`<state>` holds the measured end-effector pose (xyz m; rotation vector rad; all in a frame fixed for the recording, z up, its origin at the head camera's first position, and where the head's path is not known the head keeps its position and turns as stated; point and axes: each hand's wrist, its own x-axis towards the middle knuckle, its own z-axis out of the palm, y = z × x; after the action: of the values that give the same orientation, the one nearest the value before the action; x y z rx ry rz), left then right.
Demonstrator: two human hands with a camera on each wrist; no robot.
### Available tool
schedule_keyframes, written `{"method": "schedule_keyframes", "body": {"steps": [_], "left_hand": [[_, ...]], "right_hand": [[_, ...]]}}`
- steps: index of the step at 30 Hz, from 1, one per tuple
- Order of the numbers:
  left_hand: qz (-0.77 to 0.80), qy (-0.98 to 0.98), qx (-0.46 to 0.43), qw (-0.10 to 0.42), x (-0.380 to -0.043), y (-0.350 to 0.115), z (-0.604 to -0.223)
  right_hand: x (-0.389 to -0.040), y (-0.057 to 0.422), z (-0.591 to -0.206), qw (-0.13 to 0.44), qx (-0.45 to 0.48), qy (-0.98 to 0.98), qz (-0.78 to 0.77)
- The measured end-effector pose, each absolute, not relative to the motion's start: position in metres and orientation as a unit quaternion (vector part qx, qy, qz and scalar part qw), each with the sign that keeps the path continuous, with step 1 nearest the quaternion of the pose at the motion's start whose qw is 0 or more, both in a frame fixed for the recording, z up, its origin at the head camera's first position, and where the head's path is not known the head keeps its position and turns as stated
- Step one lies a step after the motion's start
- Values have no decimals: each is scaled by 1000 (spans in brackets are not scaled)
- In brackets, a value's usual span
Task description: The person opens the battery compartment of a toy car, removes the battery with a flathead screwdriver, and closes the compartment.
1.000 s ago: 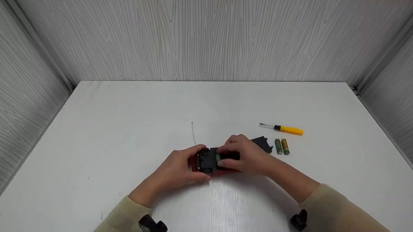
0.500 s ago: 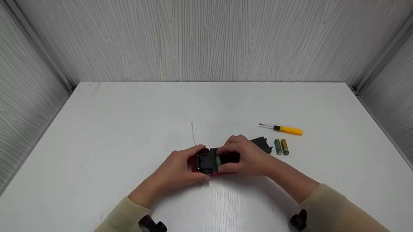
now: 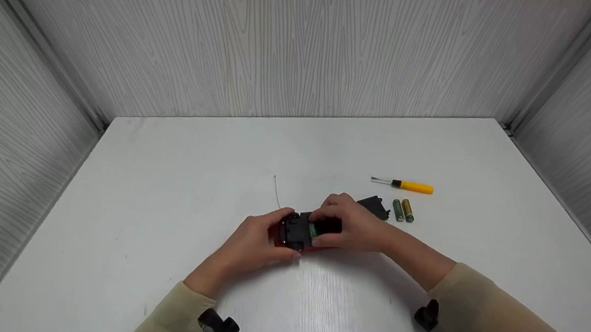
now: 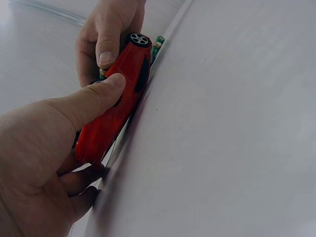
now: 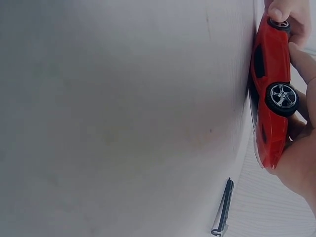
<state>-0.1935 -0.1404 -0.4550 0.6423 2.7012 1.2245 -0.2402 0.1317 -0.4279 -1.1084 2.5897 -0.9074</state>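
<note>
A red toy car [image 3: 299,230] lies wheels-up on the table, its black underside and an opened compartment facing up. My left hand [image 3: 252,240] grips one end of it, thumb on the near side and fingers on the far side. At the compartment, my right hand [image 3: 356,226] pinches a green battery [image 3: 313,230] between thumb and fingertips. The battery lies across the car at the compartment's left end. In the left wrist view the car's red body [image 4: 106,123] shows under the left thumb; the right wrist view shows its side and wheels [image 5: 282,96].
A black compartment cover [image 3: 374,207] lies just beyond the right hand. To its right are a green battery [image 3: 398,210] and a gold-and-green battery [image 3: 407,210]. Behind them lies a yellow-handled screwdriver [image 3: 415,186]. A thin wire [image 3: 276,190] extends from the car's far side.
The right thumb has shifted slightly toward me along the battery, and more of the green battery shows between the fingertips. The left hand and the car stay put.
</note>
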Motion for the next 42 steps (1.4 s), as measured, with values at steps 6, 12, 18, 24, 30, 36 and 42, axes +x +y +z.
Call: {"method": "schedule_keyframes", "body": {"steps": [6, 12, 18, 24, 30, 36, 42], "left_hand": [[399, 891, 210, 56, -193, -140, -455], [401, 889, 215, 51, -193, -141, -455], [403, 887, 219, 51, -194, -142, -455], [407, 885, 218, 52, -194, -142, -456], [410, 887, 203, 65, -194, -142, -457], [404, 890, 201, 62, -196, -143, -458], [403, 891, 203, 59, -198, -145, -458]], "right_hand": [[-242, 132, -429, 96, -365, 866, -327], [-242, 133, -430, 92, -359, 862, -346], [-241, 136, -429, 84, -357, 853, -370], [-241, 145, -423, 75, -355, 850, -382], [-244, 169, -410, 66, -331, 855, -394], [-247, 203, -398, 42, -296, 865, -404], [-251, 232, -395, 19, -276, 881, -383]]}}
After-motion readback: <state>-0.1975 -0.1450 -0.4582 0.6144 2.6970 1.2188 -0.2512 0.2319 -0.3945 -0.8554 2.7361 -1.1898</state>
